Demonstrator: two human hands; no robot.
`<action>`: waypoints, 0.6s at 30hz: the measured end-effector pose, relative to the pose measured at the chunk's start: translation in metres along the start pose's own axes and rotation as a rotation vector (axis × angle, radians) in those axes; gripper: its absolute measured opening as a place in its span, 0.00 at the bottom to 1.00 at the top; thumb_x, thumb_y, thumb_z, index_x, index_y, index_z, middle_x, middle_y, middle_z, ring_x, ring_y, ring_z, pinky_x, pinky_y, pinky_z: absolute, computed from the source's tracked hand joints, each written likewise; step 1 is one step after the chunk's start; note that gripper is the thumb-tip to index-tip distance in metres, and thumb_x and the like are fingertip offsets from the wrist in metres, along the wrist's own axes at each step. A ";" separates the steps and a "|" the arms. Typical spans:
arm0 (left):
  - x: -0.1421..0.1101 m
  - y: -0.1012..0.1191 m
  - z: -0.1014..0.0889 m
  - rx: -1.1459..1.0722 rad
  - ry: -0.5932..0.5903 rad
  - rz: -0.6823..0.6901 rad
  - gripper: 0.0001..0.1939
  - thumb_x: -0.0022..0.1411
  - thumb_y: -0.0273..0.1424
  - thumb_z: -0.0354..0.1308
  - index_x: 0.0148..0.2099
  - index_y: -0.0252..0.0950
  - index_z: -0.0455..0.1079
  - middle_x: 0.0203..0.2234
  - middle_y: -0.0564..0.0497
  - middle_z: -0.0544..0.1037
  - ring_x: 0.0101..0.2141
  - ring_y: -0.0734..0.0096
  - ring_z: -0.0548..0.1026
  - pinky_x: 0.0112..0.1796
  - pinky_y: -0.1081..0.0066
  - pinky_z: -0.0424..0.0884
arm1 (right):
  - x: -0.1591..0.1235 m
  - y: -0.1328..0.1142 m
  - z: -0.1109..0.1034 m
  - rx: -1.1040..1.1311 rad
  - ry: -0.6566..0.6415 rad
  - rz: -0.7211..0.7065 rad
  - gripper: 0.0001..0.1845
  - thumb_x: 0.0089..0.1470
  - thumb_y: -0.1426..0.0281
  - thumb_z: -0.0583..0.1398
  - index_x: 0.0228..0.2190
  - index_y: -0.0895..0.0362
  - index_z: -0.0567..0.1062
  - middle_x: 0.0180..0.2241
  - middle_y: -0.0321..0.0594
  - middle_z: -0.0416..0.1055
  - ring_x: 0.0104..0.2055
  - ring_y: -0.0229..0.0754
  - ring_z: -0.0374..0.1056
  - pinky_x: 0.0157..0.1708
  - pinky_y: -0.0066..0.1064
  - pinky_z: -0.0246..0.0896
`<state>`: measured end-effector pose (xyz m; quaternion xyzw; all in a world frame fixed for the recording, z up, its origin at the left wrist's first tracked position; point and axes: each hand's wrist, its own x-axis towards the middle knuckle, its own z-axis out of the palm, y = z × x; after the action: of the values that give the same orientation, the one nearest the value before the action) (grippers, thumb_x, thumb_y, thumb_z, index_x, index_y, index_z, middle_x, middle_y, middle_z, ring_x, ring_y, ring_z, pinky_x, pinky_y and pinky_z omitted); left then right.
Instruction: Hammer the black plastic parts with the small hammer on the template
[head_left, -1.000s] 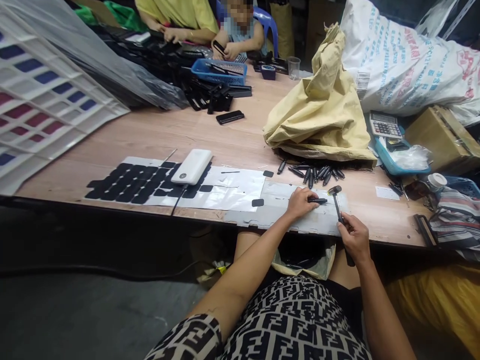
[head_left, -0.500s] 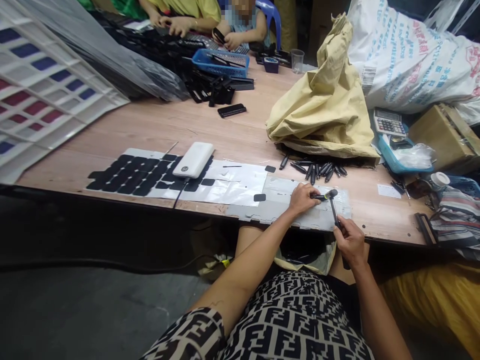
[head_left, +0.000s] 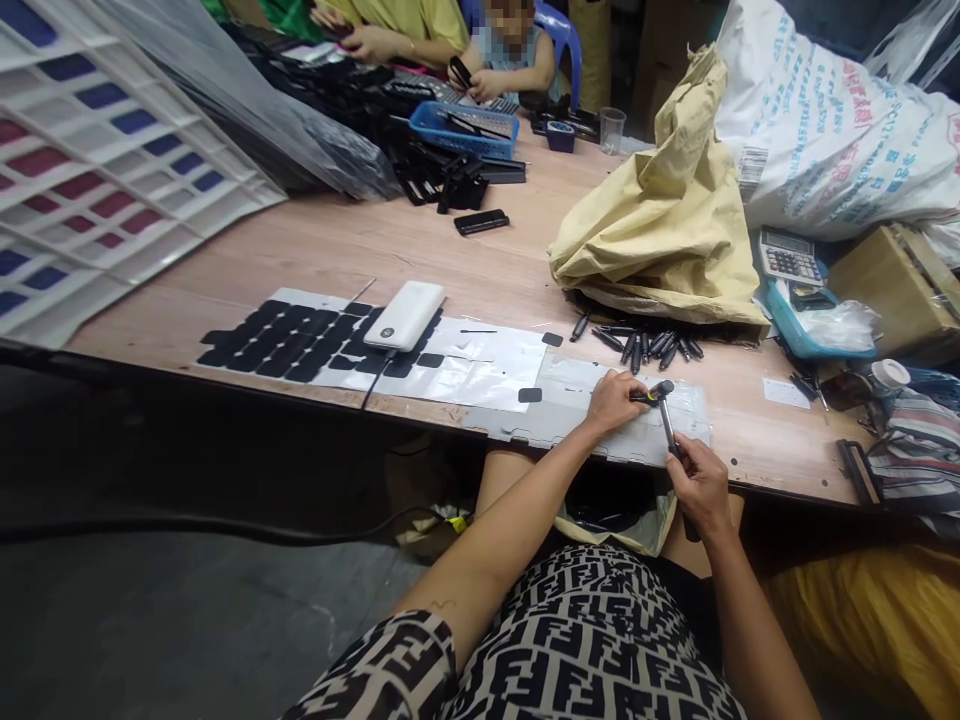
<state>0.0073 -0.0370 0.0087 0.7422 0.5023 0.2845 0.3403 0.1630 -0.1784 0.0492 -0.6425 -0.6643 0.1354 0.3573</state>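
Note:
In my right hand [head_left: 700, 482] is a small hammer [head_left: 668, 420] with a silver shaft and a dark handle, the fingers wrapped round it. Its dark head is at the end of a slim black cylindrical part [head_left: 641, 397] with a yellow-green band. My left hand [head_left: 613, 402] pinches that part low over a grey board [head_left: 562, 400] at the table's front edge. Whether hammer and part touch, I cannot tell. Just beyond lie several dark pointed cylinders [head_left: 661, 343] in a loose pile.
A tan sack [head_left: 652, 220] stands behind the pile. Left of the board, a white power bank [head_left: 405, 315] rests on a sheet with black stickers [head_left: 277, 340]. A blue basket [head_left: 461, 130] and two people are across the table [head_left: 337, 240]. A calculator [head_left: 790, 257] is at right.
The whole view has shifted, so the table things appear slightly farther right. Both my hands keep nearly the same pose, hammer head still at the black part. A person's hands across the table have moved.

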 end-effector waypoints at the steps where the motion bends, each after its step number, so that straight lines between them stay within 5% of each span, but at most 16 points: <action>1: 0.000 0.000 0.000 0.001 -0.003 0.000 0.09 0.52 0.32 0.67 0.39 0.43 0.80 0.35 0.52 0.79 0.43 0.60 0.69 0.45 0.62 0.67 | 0.002 0.003 -0.002 0.005 0.018 0.014 0.18 0.57 0.67 0.58 0.46 0.58 0.78 0.26 0.36 0.67 0.25 0.36 0.60 0.30 0.30 0.62; 10: 0.000 -0.001 -0.007 0.036 -0.100 0.055 0.09 0.56 0.38 0.66 0.39 0.43 0.81 0.35 0.51 0.77 0.44 0.60 0.68 0.45 0.63 0.65 | 0.021 0.067 -0.003 0.092 0.228 0.280 0.25 0.53 0.60 0.61 0.47 0.63 0.79 0.30 0.39 0.72 0.25 0.36 0.62 0.29 0.29 0.65; 18: -0.026 -0.003 -0.021 0.050 -0.274 0.275 0.09 0.51 0.38 0.70 0.36 0.46 0.81 0.46 0.52 0.75 0.51 0.58 0.66 0.54 0.58 0.59 | 0.016 0.072 0.000 0.058 0.228 0.253 0.25 0.54 0.59 0.61 0.48 0.61 0.79 0.31 0.40 0.74 0.26 0.36 0.64 0.30 0.29 0.65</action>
<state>-0.0192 -0.0565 0.0170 0.8438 0.3522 0.2123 0.3449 0.2185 -0.1532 0.0084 -0.7214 -0.5291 0.1247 0.4290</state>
